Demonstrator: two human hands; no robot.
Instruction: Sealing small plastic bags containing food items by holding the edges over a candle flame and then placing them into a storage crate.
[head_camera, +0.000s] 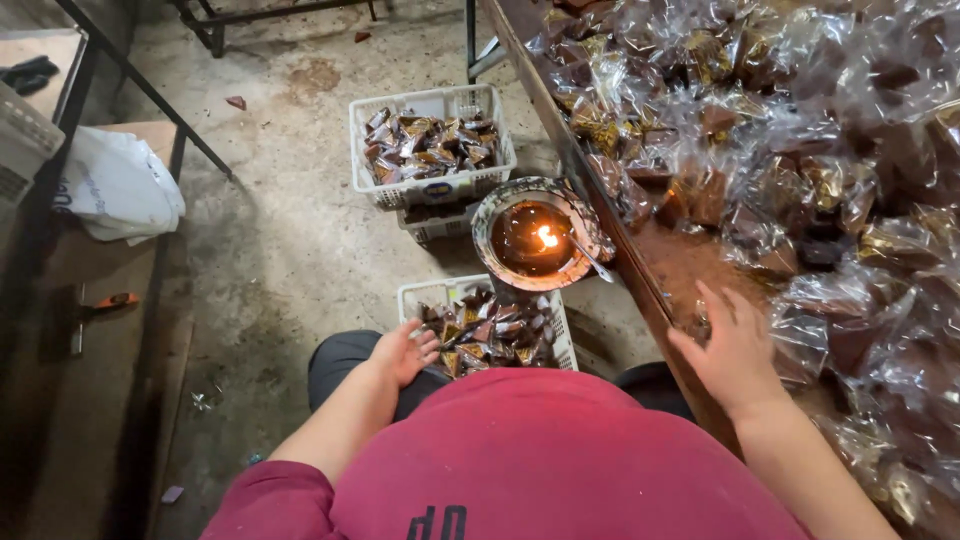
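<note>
Your red shirt (540, 460) fills the bottom edge. Your left hand (405, 352) curls loosely, fingers (428, 345) half open, touching packets in the near basket (415, 295); you cannot tell whether it grips 1. Your right hand (735, 350) lies spread, fingers (722, 300) wide, on the crinkled clear packets (800, 180) heaped over the wooden surface (655, 290). Between the 2 white lattice baskets stands a round bowl (535, 235) with a flame. Bare concrete floor (280, 240) lies open at your left.
</note>
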